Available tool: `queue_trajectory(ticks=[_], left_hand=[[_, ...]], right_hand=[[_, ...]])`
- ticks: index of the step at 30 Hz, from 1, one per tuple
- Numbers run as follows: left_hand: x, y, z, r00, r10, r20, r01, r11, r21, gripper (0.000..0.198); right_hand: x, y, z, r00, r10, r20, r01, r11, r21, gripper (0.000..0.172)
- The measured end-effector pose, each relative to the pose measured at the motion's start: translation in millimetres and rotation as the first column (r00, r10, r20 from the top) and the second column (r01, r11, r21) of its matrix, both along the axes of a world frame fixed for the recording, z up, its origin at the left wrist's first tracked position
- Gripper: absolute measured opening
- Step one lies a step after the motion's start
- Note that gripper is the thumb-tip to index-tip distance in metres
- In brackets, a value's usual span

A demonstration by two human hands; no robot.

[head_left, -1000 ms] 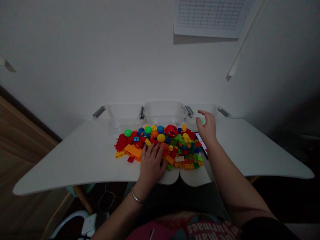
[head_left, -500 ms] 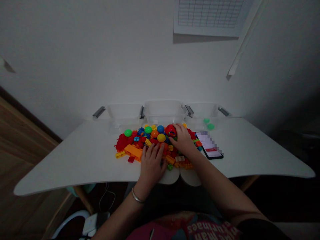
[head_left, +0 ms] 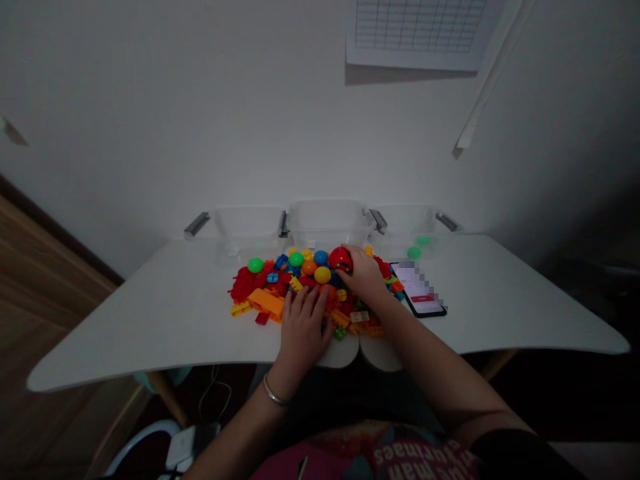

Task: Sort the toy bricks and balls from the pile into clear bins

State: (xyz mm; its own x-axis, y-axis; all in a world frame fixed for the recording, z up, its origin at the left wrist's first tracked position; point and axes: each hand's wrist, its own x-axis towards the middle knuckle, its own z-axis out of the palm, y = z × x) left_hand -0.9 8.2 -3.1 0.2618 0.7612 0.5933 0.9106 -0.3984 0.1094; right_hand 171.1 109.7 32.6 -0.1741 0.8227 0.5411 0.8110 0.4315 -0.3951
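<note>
A heap of coloured plastic bricks and balls (head_left: 280, 287) lies in the middle of the white table (head_left: 150, 313). My left hand (head_left: 303, 323) rests flat on the near side of the heap, fingers stretched out. My right hand (head_left: 364, 277) lies on the heap's right part, fingers curled down among the pieces beside a red dome-shaped piece (head_left: 341, 259). What the fingers hold, if anything, is hidden. Green (head_left: 255, 265), blue (head_left: 321, 257), orange and yellow (head_left: 323, 275) balls sit along the heap's far side.
Three clear plastic bins (head_left: 327, 223) stand in a row at the table's far edge by the wall. The right bin (head_left: 405, 220) holds two green balls (head_left: 414, 253). A lit phone (head_left: 419, 290) lies right of the heap. A curved cut-out marks the table's near edge.
My right hand came back from over the right bin to the heap, uncovering the phone. Two green balls now show in the right bin. My left hand stayed put.
</note>
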Motion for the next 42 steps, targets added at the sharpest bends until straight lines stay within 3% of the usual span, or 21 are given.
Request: queue_trajectory(ticks=[9, 14, 18, 24, 28, 32, 34, 39, 42], left_hand=[[-1, 0, -0.1, 1.000, -0.002, -0.006, 0.002, 1.000, 0.006, 0.057], [0, -1, 1.2, 1.000, -0.001, 0.004, 0.001, 1.000, -0.002, 0.055], [0, -2, 1.7, 1.000, -0.004, 0.017, 0.004, 1.000, -0.007, 0.055], [-1, -2, 2.5, 1.000, -0.010, 0.020, 0.010, 1.000, 0.002, 0.055], [-2, -2, 1.6, 1.000, -0.012, 0.016, 0.012, 1.000, 0.006, 0.056], [-2, -1, 0.8, 1.000, -0.008, 0.010, 0.008, 1.000, 0.000, 0.056], [-2, -1, 0.7, 1.000, -0.006, 0.007, 0.006, 1.000, 0.000, 0.056], [-3, -1, 0.3, 1.000, -0.012, 0.014, 0.012, 1.000, 0.010, 0.055], [-4, -1, 0.3, 1.000, -0.014, 0.017, 0.014, 1.000, 0.012, 0.056]], right_hand=[[24, -2, 16.1, 0.940, 0.085, -0.330, -0.001, 0.969, 0.245, 0.068], [63, 27, 25.6, 0.850, 0.061, -0.523, 0.157, 0.918, 0.364, 0.068], [97, 53, 33.3, 0.884, 0.007, -0.468, 0.219, 0.877, 0.427, 0.072], [121, 64, 47.4, 0.927, -0.254, -0.276, 0.338, 0.885, 0.322, 0.060], [122, 72, 46.6, 0.908, -0.364, -0.207, 0.394, 0.910, 0.131, 0.057], [120, 80, 41.2, 0.883, -0.452, -0.130, 0.454, 0.891, -0.014, 0.056], [120, 82, 40.0, 0.888, -0.432, -0.157, 0.442, 0.896, 0.037, 0.057], [120, 72, 39.8, 0.962, -0.192, -0.195, 0.248, 0.912, 0.325, 0.057], [112, 59, 38.2, 0.979, -0.092, -0.181, 0.156, 0.911, 0.381, 0.061]])
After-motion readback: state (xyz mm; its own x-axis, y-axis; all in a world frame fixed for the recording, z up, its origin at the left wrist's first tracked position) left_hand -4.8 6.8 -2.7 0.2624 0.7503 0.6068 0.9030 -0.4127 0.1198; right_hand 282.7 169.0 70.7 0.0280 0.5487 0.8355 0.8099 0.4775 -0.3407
